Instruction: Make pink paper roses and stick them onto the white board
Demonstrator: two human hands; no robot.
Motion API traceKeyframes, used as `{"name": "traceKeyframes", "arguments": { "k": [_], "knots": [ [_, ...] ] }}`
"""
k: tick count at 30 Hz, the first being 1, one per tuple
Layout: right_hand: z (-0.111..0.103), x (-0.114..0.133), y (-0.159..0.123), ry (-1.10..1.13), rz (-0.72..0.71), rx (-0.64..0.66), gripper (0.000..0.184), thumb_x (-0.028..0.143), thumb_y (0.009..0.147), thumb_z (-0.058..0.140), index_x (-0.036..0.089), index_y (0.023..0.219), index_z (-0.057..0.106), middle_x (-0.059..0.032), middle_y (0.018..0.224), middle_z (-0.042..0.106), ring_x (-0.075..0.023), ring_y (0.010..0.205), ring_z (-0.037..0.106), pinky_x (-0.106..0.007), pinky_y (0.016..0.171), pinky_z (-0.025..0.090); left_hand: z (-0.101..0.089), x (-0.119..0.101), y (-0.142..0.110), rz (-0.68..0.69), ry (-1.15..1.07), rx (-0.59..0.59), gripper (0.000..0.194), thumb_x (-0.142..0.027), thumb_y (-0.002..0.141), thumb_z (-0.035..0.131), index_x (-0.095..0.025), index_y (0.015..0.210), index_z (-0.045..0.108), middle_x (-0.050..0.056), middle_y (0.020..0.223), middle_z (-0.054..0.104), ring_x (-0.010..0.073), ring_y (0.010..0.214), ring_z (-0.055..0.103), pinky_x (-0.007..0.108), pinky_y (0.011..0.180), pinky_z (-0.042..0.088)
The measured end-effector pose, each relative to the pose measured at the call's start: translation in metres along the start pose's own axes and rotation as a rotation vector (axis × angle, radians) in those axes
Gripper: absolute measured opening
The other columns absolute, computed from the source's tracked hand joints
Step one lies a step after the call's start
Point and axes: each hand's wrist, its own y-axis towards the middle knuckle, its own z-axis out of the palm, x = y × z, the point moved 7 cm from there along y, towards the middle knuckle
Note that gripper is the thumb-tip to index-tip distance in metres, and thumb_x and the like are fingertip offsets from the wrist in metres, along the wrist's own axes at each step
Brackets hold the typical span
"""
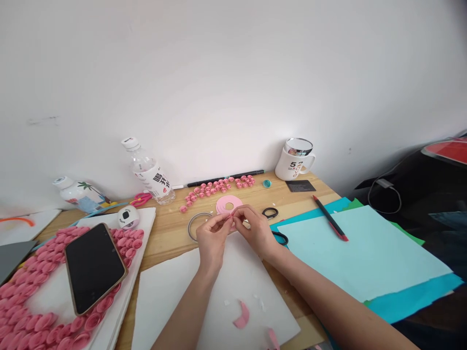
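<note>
Pinching pink paper (232, 215) with left hand (212, 238) and right hand (257, 231), probably light and soft, best held by its edge.

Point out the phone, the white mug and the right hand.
Phone (95, 268): head view, on the middle of its dark screen.
White mug (286, 167): head view, on the side of its body.
Right hand (254, 229): head view, on its back.

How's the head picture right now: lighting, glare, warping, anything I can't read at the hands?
Head view: soft, even light on the wall; head view: the bottle leans outward, likely wide-lens stretch; head view: the mug has a shiny, reflective rim; head view: pink paper at the fingers is mostly hidden, too small to read.
</note>
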Motion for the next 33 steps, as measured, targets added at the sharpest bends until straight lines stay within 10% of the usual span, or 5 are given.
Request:
{"name": "traceKeyframes", "arguments": {
  "k": [33],
  "knots": [
    [0.001,-0.014,0.0,0.311,0.286,-0.003,0.011,0.028,0.08,0.059,0.019,0.08,0.066,-0.0069,0.09,0.066,-0.0178,0.083,0.062,-0.032,0.074,0.053,-0.009,0.006,0.007,-0.192,-0.174,-0.055,0.033,-0.016,0.049,0.08,-0.009,0.078,0.066,0.005,0.073,0.07,0.0122,0.065,0.065,0.028,0.075,0.053]
  ]
}}
